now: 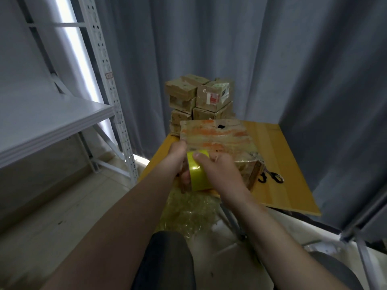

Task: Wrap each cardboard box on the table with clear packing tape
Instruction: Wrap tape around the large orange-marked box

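At the near-left edge of the yellow wooden table (282,155), the right hand (219,170) and left hand (180,162) both grip a yellow-tinted roll of clear packing tape (199,174) against a large flat cardboard box with orange markings (219,132). The box is probably light, stiff and tape-slick, best held at its corners. Black scissors (272,176) lie beside it, a stack of small cardboard boxes (199,99) fills the far-left corner, and grey curtains (272,59) hang behind.

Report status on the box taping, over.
Left hand and right hand grip tape roll at near edge of large cardboard box. Scissors right of box, clear of hands. Small boxes stacked behind.
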`<action>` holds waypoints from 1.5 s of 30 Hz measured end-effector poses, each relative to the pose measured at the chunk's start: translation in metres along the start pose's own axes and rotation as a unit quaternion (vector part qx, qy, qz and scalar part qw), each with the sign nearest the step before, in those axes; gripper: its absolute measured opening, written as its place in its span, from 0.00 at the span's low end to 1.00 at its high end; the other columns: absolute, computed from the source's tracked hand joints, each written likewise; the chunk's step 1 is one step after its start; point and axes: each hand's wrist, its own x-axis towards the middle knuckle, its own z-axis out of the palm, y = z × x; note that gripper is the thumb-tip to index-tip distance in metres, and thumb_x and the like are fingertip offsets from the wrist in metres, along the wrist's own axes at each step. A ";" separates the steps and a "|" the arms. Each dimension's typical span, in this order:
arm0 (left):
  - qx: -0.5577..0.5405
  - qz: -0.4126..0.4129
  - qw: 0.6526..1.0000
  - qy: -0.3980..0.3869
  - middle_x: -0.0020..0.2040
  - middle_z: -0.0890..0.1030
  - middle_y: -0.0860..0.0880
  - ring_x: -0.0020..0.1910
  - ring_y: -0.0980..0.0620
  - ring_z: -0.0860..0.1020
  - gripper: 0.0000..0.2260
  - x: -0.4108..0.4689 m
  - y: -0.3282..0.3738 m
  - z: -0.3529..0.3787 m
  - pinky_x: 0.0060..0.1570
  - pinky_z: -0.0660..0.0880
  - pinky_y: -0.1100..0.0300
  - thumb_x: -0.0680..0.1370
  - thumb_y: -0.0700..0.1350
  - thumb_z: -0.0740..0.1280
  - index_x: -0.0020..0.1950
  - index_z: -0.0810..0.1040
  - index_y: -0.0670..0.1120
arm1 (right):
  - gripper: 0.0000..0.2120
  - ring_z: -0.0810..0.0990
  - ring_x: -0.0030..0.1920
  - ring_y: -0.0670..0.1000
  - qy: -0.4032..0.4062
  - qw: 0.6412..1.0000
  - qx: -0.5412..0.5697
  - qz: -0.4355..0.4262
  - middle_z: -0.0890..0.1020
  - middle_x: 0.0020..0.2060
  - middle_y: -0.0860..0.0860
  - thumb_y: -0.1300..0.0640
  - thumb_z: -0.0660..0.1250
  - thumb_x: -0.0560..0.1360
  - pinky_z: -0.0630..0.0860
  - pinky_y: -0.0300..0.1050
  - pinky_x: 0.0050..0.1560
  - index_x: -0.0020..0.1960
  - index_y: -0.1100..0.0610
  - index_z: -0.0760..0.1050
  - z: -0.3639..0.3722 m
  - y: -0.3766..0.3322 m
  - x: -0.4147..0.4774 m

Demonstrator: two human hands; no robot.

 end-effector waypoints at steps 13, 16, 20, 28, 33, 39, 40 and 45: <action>0.017 -0.019 0.999 0.022 0.55 0.84 0.44 0.54 0.42 0.82 0.19 -0.020 0.007 0.001 0.57 0.80 0.50 0.85 0.56 0.57 0.55 0.80 0.43 | 0.14 0.88 0.39 0.51 0.005 0.991 0.084 0.106 0.88 0.38 0.54 0.54 0.62 0.85 0.80 0.38 0.38 0.53 0.60 0.83 0.014 0.047 -0.039; 0.020 0.001 1.000 0.019 0.53 0.84 0.45 0.52 0.42 0.83 0.20 -0.018 0.004 -0.001 0.59 0.79 0.49 0.84 0.57 0.57 0.58 0.80 0.43 | 0.08 0.86 0.41 0.49 0.061 0.989 0.056 0.124 0.87 0.40 0.50 0.52 0.67 0.83 0.74 0.33 0.34 0.55 0.57 0.78 0.018 0.057 -0.037; 0.057 0.004 0.998 0.015 0.52 0.82 0.44 0.51 0.43 0.81 0.21 -0.022 0.006 0.000 0.56 0.76 0.52 0.85 0.57 0.55 0.60 0.80 0.42 | 0.14 0.77 0.54 0.48 0.138 0.987 -0.073 0.031 0.76 0.51 0.45 0.51 0.71 0.79 0.72 0.37 0.45 0.58 0.47 0.67 0.010 0.062 -0.033; 0.092 0.031 0.995 -0.002 0.53 0.83 0.41 0.54 0.39 0.81 0.25 -0.004 0.006 -0.001 0.59 0.76 0.49 0.86 0.57 0.54 0.57 0.81 0.39 | 0.30 0.50 0.82 0.43 -0.177 0.902 -0.385 -0.075 0.56 0.83 0.46 0.39 0.41 0.86 0.42 0.48 0.82 0.84 0.50 0.54 0.002 0.004 0.020; 0.094 0.069 0.991 -0.057 0.55 0.80 0.44 0.45 0.50 0.79 0.12 -0.015 -0.002 -0.002 0.49 0.78 0.57 0.87 0.44 0.54 0.58 0.77 0.45 | 0.35 0.41 0.83 0.45 -0.196 0.852 -0.485 -0.010 0.45 0.84 0.46 0.34 0.33 0.84 0.33 0.55 0.81 0.85 0.51 0.43 0.008 0.006 0.070; 0.410 0.127 0.903 -0.030 0.81 0.60 0.44 0.79 0.45 0.61 0.23 0.002 0.013 0.013 0.76 0.54 0.56 0.87 0.45 0.56 0.81 0.59 0.40 | 0.36 0.39 0.83 0.48 -0.195 0.867 -0.458 0.034 0.43 0.84 0.48 0.33 0.32 0.82 0.33 0.56 0.81 0.85 0.50 0.43 0.012 0.003 0.117; 0.430 0.125 0.894 -0.012 0.80 0.63 0.43 0.78 0.45 0.63 0.22 0.008 0.010 0.011 0.77 0.54 0.55 0.86 0.45 0.57 0.80 0.62 0.41 | 0.36 0.40 0.83 0.48 -0.191 0.872 -0.450 0.036 0.44 0.84 0.49 0.33 0.32 0.83 0.33 0.56 0.81 0.85 0.50 0.44 0.013 0.004 0.124; 0.458 0.149 0.877 -0.005 0.72 0.74 0.39 0.69 0.39 0.75 0.19 0.019 0.004 0.002 0.68 0.73 0.48 0.85 0.41 0.58 0.77 0.70 0.41 | 0.34 0.39 0.83 0.48 -0.181 0.871 -0.454 0.053 0.45 0.84 0.49 0.35 0.33 0.84 0.32 0.59 0.80 0.85 0.50 0.46 0.017 0.010 0.164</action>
